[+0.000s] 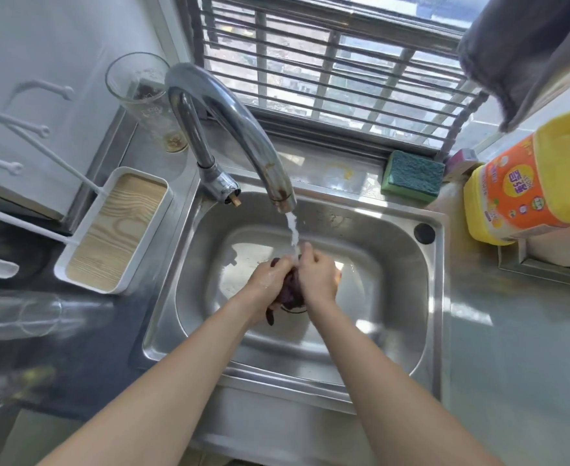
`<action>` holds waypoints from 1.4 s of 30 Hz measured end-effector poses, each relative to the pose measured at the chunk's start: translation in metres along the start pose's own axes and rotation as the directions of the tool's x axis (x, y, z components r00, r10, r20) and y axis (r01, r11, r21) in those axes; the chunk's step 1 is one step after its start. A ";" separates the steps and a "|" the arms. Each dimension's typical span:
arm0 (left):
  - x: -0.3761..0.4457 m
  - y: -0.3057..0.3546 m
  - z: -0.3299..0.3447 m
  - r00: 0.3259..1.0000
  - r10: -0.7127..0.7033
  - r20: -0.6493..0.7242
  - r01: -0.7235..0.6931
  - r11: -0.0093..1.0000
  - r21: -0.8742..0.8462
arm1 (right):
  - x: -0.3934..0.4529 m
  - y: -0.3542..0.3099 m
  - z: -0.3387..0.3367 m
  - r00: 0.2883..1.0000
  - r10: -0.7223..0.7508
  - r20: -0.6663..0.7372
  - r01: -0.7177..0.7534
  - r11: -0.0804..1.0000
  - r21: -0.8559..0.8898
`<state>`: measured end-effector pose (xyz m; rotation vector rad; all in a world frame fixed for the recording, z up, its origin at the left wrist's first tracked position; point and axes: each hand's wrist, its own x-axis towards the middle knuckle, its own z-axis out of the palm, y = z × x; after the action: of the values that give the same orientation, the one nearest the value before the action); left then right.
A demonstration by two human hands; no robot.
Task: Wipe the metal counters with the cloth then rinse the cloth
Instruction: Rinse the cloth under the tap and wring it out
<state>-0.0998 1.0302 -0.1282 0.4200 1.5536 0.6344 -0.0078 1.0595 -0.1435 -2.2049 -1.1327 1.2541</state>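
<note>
A dark purple cloth [289,292] is bunched between both hands over the middle of the steel sink [408,264]. My left hand [266,279] grips its left side and my right hand [318,277] grips its right side. Water runs from the curved chrome faucet [229,122] and falls onto the cloth and my fingers. Most of the cloth is hidden by the hands; a dark corner hangs below my left wrist. The metal counter [519,348] stretches to the right of the sink.
A green sponge [411,174] lies on the ledge behind the sink. A yellow and orange detergent jug [526,186] stands at the right. A white tray with a wood-grain base [115,230] and a tall glass [149,99] sit on the left. A grey towel [526,52] hangs top right.
</note>
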 end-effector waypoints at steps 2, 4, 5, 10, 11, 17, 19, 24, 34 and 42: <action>0.002 0.003 0.001 0.996 0.031 0.082 -0.032 0.999 0.010 | 0.020 0.003 -0.009 0.996 0.086 0.026 -0.088 0.993 0.081; -0.001 0.009 -0.001 0.995 -0.039 0.096 0.047 0.995 -0.083 | 0.026 0.007 -0.013 0.984 0.077 0.162 -0.112 0.969 0.222; 0.000 0.010 -0.003 0.991 -0.078 0.110 0.094 0.984 -0.150 | 0.025 0.009 -0.014 0.967 0.038 0.251 -0.112 0.951 0.287; 0.004 0.001 -0.013 0.991 -0.088 0.102 0.104 0.980 -0.170 | 0.026 0.016 -0.025 0.887 -0.116 0.447 -0.066 0.926 0.371; 0.006 -0.002 -0.015 0.995 -0.068 0.068 0.080 0.979 -0.188 | 0.025 0.017 -0.026 0.861 -0.118 0.495 -0.067 0.938 0.341; 0.016 -0.005 -0.013 0.994 -0.103 0.036 0.109 0.964 -0.241 | 0.017 0.026 -0.021 0.949 -0.012 0.314 -0.110 0.924 0.367; 0.015 -0.007 -0.014 0.993 -0.098 0.066 0.107 0.983 -0.150 | 0.014 0.025 -0.021 0.965 0.145 0.218 -0.241 0.821 0.517; 0.003 -0.009 -0.008 0.958 -0.093 0.272 0.098 0.995 -0.004 | 0.005 0.017 -0.027 0.927 0.176 0.331 -0.356 0.692 0.628; 0.031 -0.017 -0.014 0.941 -0.103 -0.322 0.008 0.958 -0.285 | 0.005 0.019 -0.021 0.994 0.057 0.098 -0.074 0.981 0.180; 0.007 -0.005 -0.010 0.966 -0.119 0.229 0.120 0.993 0.008 | -0.008 0.016 -0.009 0.972 0.006 0.234 -0.073 0.958 0.278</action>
<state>-0.1095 1.0289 -0.1365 0.3783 1.3458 0.4791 0.0054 1.0438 -0.1444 -1.9145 -0.9214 1.6144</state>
